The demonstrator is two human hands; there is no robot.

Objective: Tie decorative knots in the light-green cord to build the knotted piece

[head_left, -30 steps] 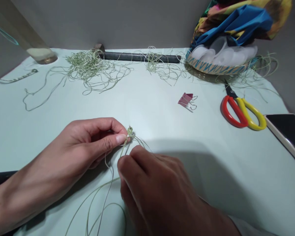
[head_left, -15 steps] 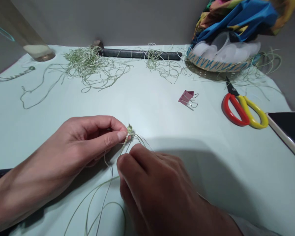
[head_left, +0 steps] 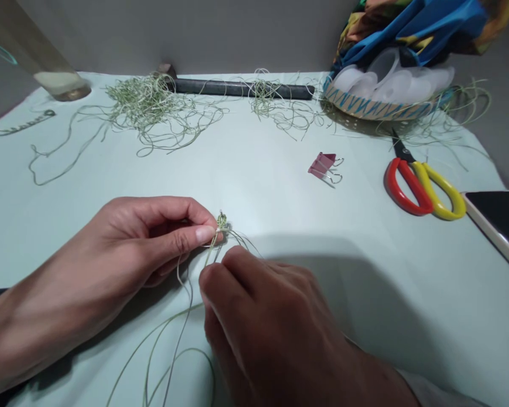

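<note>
The fingers (head_left: pixel 206 234) of the left hand (head_left: pixel 152 237) are together, thumb and forefinger clamped on a small knotted bundle of thin green cord (head_left: pixel 223 221). The bundle sits at their tips, on the inner side of the left hand, just above the right hand (head_left: pixel 271 316), and the left hand is the nearer. Its long axis runs down toward the person. The knot looks tight and lumpy, and its loose strands (head_left: pixel 161 345) trail across the pale tabletop (head_left: pixel 89 226), some fanning rightward. The right fingers (head_left: pixel 233 265) curl together at the strands below the knot; whether they clamp any is hidden. Farther off lie red-and-yellow scissors (head_left: pixel 401 189), a pink binder clip (head_left: pixel 322 165) and tangled fibre (head_left: pixel 146 104).
</note>
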